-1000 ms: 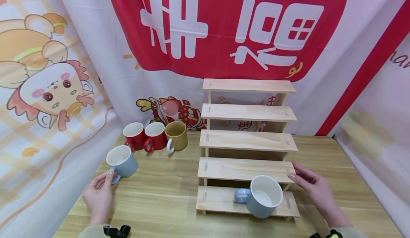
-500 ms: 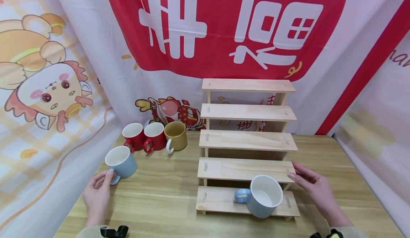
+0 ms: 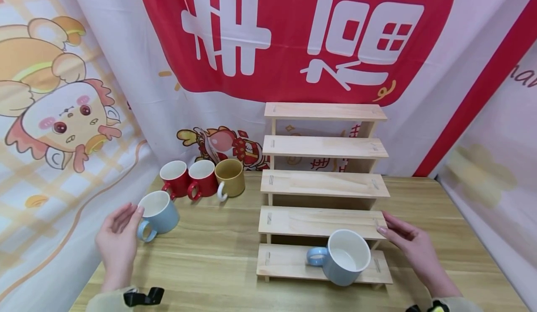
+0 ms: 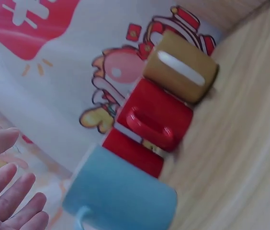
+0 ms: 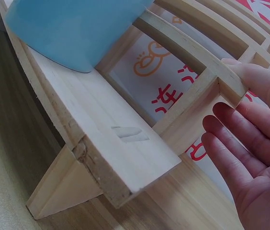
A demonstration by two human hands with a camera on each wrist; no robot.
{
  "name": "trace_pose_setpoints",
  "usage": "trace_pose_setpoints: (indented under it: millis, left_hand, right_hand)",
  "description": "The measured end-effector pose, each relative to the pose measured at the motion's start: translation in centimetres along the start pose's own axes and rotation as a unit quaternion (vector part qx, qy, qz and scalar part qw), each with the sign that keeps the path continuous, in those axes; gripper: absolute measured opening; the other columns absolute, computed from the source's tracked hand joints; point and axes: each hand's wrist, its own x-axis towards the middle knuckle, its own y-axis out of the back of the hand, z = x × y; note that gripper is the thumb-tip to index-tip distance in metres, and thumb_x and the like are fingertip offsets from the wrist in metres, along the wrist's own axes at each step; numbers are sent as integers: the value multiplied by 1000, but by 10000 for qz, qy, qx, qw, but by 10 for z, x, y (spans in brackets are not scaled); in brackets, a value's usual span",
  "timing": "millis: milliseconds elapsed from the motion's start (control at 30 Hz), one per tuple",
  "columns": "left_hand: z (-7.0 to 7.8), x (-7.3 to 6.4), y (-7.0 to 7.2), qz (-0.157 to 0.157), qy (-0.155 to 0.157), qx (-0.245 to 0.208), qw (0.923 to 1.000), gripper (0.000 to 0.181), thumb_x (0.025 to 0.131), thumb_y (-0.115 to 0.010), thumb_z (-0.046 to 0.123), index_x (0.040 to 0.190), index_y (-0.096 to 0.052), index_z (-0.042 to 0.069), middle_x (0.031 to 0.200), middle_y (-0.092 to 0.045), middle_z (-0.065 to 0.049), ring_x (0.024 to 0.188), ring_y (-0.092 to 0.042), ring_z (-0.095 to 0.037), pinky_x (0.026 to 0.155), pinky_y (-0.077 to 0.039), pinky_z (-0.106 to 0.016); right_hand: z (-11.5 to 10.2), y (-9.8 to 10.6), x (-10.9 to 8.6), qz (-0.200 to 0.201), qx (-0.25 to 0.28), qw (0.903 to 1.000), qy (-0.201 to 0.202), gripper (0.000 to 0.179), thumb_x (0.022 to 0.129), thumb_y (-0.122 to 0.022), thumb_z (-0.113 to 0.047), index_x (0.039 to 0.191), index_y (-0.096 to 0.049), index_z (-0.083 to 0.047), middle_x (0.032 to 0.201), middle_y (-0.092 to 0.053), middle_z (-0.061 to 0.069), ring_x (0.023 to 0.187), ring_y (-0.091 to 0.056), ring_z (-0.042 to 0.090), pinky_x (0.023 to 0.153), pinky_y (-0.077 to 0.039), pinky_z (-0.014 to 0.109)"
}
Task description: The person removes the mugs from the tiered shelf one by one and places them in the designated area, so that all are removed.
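My left hand [image 3: 119,242] is beside a light blue mug [image 3: 167,216] on the table, its fingers loosely spread near the rim and handle, gripping nothing. In the left wrist view that hand [image 4: 10,196] appears at the lower left, apart from the blue mug [image 4: 125,191]. My right hand [image 3: 413,246] holds the right end of the second-lowest step of a wooden tiered shelf [image 3: 310,221], thumb on top and fingers at the side and below. A second light blue mug [image 3: 341,267] stands on the lowest step, handle pointing left.
Two red mugs [image 3: 178,186] [image 3: 206,186] and a gold mug [image 3: 234,181] with a white handle stand in a row at the table's back left. Printed cloth [image 3: 235,88] hangs behind and at both sides. The wooden table [image 3: 209,256] lies beneath everything.
My left hand has let go of the blue mug's handle and moved slightly up and left, its fingers opening. The right hand, shelf and other mugs stay as they were.
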Motion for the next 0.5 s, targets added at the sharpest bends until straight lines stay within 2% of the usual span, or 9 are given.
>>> trace_pose_setpoints:
  millis: [267,500]
  left_hand:
    - [38,-17,-20,-586,-293,-175,9977,46,85,-86,14,127,-69,6,119,-72,-5,105,-67,-11,87,-51,-11]
    - [62,-32,-47,-1228,-586,-213,9905,44,85,-86,13,125,-69,5,117,-72,-7,104,-69,-13,86,-53,-14]
  right_hand:
    - [0,0,1,4,9,10000,-42,57,95,-76,-23,144,-55,-3,118,-67,-22,106,-59,-8,85,-51,11]
    - [0,0,1,17,-145,9999,-70,60,95,-76,-27,145,-54,-4,118,-67,-22,106,-58,-9,85,-50,11]
